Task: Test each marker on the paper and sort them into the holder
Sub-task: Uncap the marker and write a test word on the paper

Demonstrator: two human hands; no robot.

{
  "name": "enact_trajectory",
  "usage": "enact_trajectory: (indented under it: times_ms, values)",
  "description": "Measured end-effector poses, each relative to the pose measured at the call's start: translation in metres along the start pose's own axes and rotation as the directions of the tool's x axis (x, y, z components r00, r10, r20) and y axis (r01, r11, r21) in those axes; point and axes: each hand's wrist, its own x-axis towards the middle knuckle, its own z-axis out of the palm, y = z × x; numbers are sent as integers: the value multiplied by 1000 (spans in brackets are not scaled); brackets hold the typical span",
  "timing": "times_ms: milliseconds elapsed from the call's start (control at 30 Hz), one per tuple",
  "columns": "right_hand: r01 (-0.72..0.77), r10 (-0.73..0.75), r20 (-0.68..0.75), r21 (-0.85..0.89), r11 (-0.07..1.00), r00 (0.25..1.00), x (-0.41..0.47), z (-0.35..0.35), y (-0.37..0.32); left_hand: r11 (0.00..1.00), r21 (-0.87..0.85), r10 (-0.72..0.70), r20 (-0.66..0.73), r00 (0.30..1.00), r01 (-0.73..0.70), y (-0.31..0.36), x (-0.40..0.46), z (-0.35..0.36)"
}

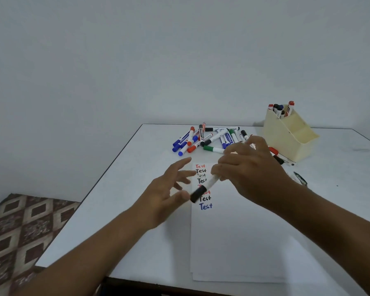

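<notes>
1. White table point(137, 210) fills the lower right of the frame, set against a bare pale wall; patterned brown-and-cream floor or mat point(19, 227) shows at lower left.
2. Right hand point(250, 174), centre frame, grips a marker point(205, 186) by its white barrel, fingers curled round it. Marker slants down-left, black cap at the low end, cap still on. Hand and marker somewhat motion-blurred.
3. Left hand point(169, 189), just left of the marker, fingers spread and relaxed, holding nothing. Thumb tip sits right beside the black cap; cannot tell whether it touches.
4. Both hands hover over the top of a white paper point(233, 242) lying on the table and running down toward the near edge.
5. Paper carries a column of handwritten "Test" words point(205, 201) in red, black and blue; lowest one is blue. Middle lines partly hidden by the marker.
6. Loose pile of markers point(209, 137), upper centre, beyond the paper: white barrels with blue, red, black and green caps, lying crossed at mixed angles.
7. Cream holder point(291, 137), upper right, stepped compartments, sloped front. Several markers point(281, 110) stand in its tallest rear compartment, red, black and blue caps up.
8. A few more markers point(276, 154), red and black caps, lie at the holder's front foot, partly behind the right hand.
9. Small dark object point(300, 178) on the table right of the right wrist; too blurred to identify.
</notes>
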Motion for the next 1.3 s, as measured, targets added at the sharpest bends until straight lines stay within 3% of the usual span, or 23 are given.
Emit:
enact_trajectory:
  times_ms: [67,133,167,200,233,300,333,400,533,800,1100,1300]
  values:
    - [-121,124,2,217,969,992,-4,3,-1,996,85,-27,76,997,21,-6,-1,-5]
    - [-368,375,89,498,785,923,-6,4,-7,975,212,-99,164,981,63,-11,0,-6]
    - [-476,507,156,645,598,848,-7,3,-13,957,285,-110,207,972,48,-13,1,-5]
    - [-526,607,243,777,346,757,-5,0,-20,937,348,-116,253,960,22,-15,1,-3]
    - [-504,667,331,860,78,667,-5,-2,-26,917,398,-125,297,947,-4,-17,1,0]
    - [-376,687,530,845,-380,497,-5,-1,-35,871,489,-143,359,922,-55,-21,2,5]
    - [-332,662,614,789,-517,429,-5,0,-39,849,523,-147,377,915,-79,-23,2,7]
    - [-348,605,716,698,-625,349,-8,4,-43,829,550,-146,391,909,-104,-25,3,10]
    - [-486,577,744,663,-570,338,-17,17,-52,839,534,-140,392,909,-101,-28,4,11]
    - [-632,592,670,705,-320,448,-27,30,-59,822,557,-134,394,909,-120,-34,3,13]
    - [-695,606,639,694,-189,474,-29,31,-62,822,557,-145,402,904,-117,-34,2,14]
    - [-698,606,637,693,-180,476,-29,29,-62,821,559,-147,405,902,-118,-32,2,14]
